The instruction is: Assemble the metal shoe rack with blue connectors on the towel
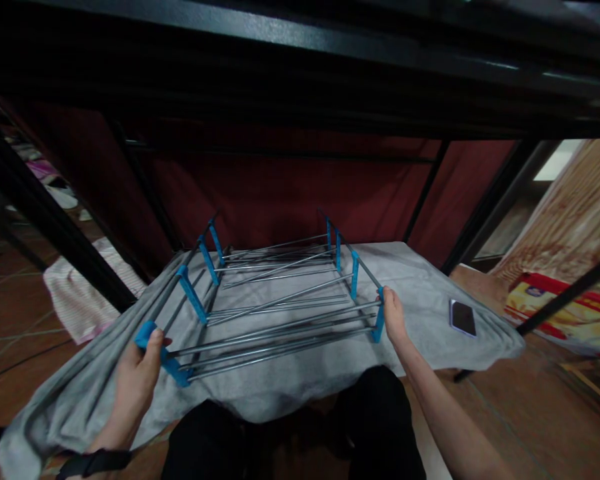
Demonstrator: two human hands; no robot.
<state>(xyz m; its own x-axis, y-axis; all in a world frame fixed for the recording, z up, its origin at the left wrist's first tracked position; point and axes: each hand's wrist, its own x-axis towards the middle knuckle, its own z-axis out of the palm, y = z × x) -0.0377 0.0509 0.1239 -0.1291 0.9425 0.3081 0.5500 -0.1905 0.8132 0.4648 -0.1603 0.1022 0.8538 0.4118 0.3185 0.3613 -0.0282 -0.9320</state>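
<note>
A rack of thin metal tubes (pixel 275 333) joined by blue plastic connectors (pixel 193 293) lies over a grey cloth (pixel 290 393) in front of me. Two long side rails run away from me, with several connectors along each. Some tubes cross at a slant between the sides. My left hand (pixel 139 373) is closed on the nearest left blue connector, its thumb on top. At the nearest right blue connector (pixel 379 325), my right hand (pixel 393 313) grips the corner from outside, some fingers hidden behind it.
A phone (pixel 463 317) lies on the cloth at right. Close overhead runs a dark metal beam (pixel 280 33), with dark posts (pixel 490 200) at both sides. Behind hangs a dark red curtain (pixel 290 180). A red and yellow package (pixel 565 307) and a striped cloth (pixel 93 287) flank the setup.
</note>
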